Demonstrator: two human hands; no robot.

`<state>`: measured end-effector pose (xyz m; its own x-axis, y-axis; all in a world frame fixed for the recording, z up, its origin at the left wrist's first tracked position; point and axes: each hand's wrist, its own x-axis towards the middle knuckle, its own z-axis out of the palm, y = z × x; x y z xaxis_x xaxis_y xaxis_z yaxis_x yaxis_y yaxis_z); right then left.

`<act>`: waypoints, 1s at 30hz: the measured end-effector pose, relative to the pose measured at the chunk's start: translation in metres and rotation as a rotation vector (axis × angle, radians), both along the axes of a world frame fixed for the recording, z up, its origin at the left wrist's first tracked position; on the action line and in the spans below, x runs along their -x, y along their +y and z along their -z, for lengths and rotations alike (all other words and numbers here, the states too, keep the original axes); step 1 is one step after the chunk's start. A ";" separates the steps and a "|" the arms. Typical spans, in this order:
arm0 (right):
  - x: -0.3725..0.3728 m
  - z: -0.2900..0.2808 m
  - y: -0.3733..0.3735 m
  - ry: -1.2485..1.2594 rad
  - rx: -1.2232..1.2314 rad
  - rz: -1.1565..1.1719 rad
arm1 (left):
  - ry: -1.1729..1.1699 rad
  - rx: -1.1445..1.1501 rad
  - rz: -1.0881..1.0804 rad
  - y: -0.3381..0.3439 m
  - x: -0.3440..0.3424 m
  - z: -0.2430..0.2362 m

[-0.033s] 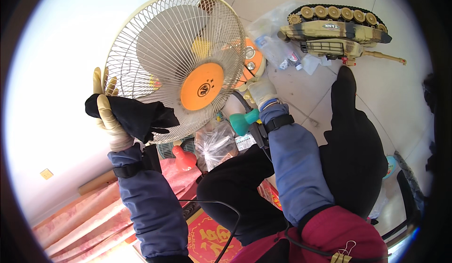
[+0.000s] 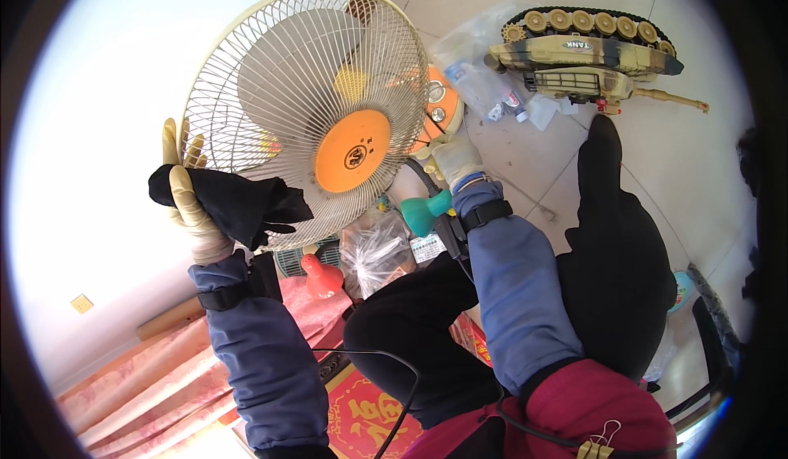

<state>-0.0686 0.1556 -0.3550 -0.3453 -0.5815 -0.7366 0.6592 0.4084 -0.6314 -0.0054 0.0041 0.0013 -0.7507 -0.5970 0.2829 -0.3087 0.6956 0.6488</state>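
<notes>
The fan [image 2: 353, 143] is tilted between 2 gloved hands. A black cloth [image 2: 242, 200] lies against its cage's left edge, clasped by the left hand [image 2: 193, 217], thumb across the cloth, fingers extended by the rim. The right hand [image 2: 454, 162] curls partly closed at the cage's right edge; whether it grips there, I cannot tell. A green lamp shade [image 2: 419, 215] sits just beside that wrist.
</notes>
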 end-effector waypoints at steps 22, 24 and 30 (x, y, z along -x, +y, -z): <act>-0.017 0.046 -0.018 0.762 0.226 -0.056 | 0.035 -0.050 0.010 0.000 -0.003 0.003; -0.014 0.046 -0.019 0.713 0.431 0.041 | 0.036 -0.051 0.016 -0.001 -0.002 0.003; 0.018 -0.014 -0.003 0.024 0.435 0.037 | 0.025 -0.018 0.003 -0.002 -0.003 0.004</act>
<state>-0.0867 0.1525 -0.3408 -0.3862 -0.8228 -0.4171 0.6515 0.0768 -0.7547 -0.0026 0.0023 -0.0022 -0.7454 -0.5998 0.2908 -0.2900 0.6846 0.6688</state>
